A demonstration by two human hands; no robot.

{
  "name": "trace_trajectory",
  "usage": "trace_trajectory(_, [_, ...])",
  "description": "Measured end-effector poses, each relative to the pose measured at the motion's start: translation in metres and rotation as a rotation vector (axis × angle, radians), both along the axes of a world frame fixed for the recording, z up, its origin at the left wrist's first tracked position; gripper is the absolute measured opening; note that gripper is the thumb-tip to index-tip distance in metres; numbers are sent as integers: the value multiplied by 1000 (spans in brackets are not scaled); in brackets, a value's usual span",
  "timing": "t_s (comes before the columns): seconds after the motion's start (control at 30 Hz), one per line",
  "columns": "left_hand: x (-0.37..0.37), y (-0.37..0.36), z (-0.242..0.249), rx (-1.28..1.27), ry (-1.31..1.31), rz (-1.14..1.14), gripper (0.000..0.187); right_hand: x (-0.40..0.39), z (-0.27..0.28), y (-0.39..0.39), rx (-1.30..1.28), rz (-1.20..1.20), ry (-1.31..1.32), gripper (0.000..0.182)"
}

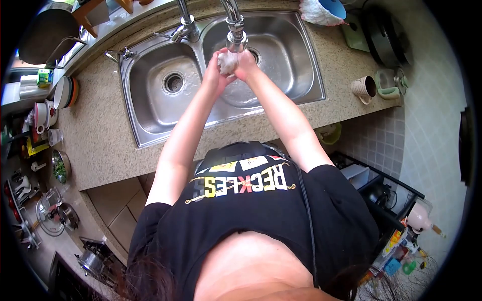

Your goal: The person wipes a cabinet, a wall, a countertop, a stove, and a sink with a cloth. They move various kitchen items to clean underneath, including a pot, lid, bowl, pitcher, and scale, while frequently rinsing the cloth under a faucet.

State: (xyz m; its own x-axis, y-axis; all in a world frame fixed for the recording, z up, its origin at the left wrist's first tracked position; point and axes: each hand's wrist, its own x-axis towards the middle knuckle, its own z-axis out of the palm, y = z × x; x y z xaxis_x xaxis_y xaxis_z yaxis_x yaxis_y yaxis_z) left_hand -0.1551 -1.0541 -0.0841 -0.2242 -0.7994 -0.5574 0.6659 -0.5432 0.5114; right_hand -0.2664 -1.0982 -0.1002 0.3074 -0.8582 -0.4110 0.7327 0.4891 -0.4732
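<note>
Over the right basin of a steel double sink point(296, 75), my two hands meet under the chrome faucet point(237, 40). A whitish, wet-looking lump point(227, 62) lies between them; whether it is an object or foam is hard to tell. My left hand point(216, 70) cups its left side with the fingers curled. Against its right side is my right hand point(245, 65), partly covered by the faucet head and the water. A second tap point(187, 30) stands between the basins.
On the counter to the right are a ribbed cup point(362, 88), a green-lidded glass container point(389, 83) and a dark pan point(384, 35). Bowls point(64, 92) stand at the left, above a steel bowl of greens point(60, 166). A cloth-lined blue bowl point(324, 11) sits behind the sink.
</note>
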Motion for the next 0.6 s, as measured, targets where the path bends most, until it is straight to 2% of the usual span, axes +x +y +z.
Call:
trace_trajectory(0.07, [-6,-14,-1,-47,53,-1,43,-2,4,13,-25,8,102,31])
trace_trajectory(0.13, [-14,-29,-23,-25,-42,-3,31,-5,19,26,-182,98,471,31])
trace_trajectory(0.2, [-15,-59,-81,132,199,-3,29,-17,15,28,-345,142,502,46])
trace_trajectory(0.27, [-20,-71,-87,192,373,-27,27,-23,16,34,-390,94,648,62])
trace_trajectory(0.33, [-25,-76,-73,142,412,-61,22,-27,23,44,-463,-52,676,56])
trace_trajectory(0.37, [-27,-72,-62,165,272,-13,18,-34,27,51,-482,-99,878,61])
trace_trajectory(0.4, [-30,-72,-60,207,261,33,15,-43,20,54,-481,-113,886,61])
trace_trajectory(0.47, [-32,-73,-60,275,355,88,6,-64,-12,62,-697,-67,1482,52])
trace_trajectory(0.5, [-30,-81,-84,274,356,71,6,-74,-12,70,-609,27,1450,46])
trace_trajectory(0.53, [-29,-93,-127,256,472,89,8,-85,-10,81,-521,120,1415,40])
trace_trajectory(0.57, [-32,-101,-151,240,588,107,10,-95,-12,91,-514,108,1423,40])
trace_trajectory(0.6, [-35,-98,-143,241,592,94,10,-105,-16,100,-471,152,1424,36])
